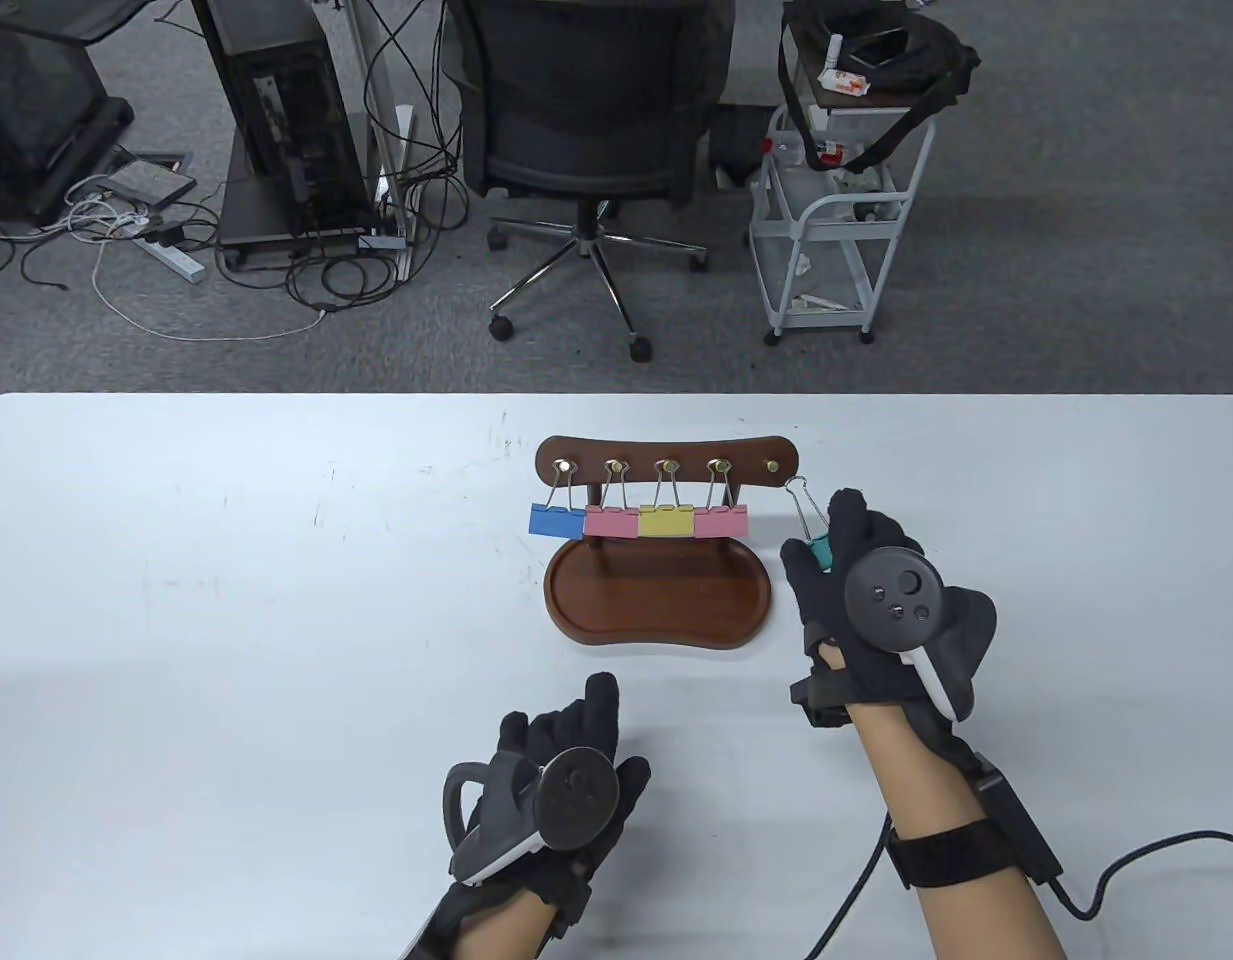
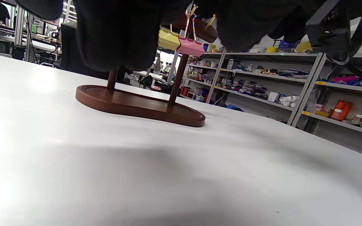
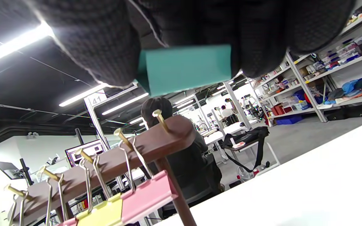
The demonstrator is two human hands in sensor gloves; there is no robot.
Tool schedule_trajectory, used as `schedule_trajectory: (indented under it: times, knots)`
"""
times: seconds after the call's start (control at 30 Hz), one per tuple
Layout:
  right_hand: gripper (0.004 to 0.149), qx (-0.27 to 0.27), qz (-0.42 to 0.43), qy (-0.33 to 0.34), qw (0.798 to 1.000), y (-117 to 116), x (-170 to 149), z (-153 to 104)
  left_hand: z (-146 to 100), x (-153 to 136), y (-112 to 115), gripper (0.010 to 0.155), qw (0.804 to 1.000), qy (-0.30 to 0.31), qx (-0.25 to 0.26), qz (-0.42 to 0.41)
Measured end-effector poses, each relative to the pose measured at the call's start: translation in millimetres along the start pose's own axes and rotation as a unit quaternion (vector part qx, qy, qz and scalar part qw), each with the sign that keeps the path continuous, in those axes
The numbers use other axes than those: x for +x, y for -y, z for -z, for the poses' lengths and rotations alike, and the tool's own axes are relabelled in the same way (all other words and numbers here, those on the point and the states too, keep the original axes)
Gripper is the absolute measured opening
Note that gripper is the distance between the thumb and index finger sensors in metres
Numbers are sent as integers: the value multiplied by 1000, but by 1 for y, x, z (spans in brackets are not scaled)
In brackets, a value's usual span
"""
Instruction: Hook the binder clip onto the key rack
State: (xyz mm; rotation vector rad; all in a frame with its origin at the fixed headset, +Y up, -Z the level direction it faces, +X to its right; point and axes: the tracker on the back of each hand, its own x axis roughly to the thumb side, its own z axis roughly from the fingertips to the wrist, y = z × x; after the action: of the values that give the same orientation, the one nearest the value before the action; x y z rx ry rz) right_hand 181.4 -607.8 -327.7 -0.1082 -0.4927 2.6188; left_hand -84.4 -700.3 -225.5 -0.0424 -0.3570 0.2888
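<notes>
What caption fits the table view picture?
Right hand holds a teal binder clip near the key rack's last free hook.

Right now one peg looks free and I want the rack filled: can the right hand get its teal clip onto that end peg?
Probably yes. The right hand holds the teal clip just beside the bare end peg, wire loop up, with nothing between them.

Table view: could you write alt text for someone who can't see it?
A gloved right hand pinches a teal binder clip beside the empty fifth peg of a brown wooden key rack already holding blue, pink, yellow and pink clips. The left hand rests idle on the white table.
</notes>
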Motion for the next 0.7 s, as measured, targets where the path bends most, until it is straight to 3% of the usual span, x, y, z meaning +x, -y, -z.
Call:
schedule_trajectory:
  times: [0.4,0.7]
  knots:
    - [74,14,-21,-27,999,-26,10,17,0,-1,0,83,1000,-4,-5,0]
    - [73,12,-22,-41,999,-32,7,24,1,-2,0,83,1000,-7,-9,0]
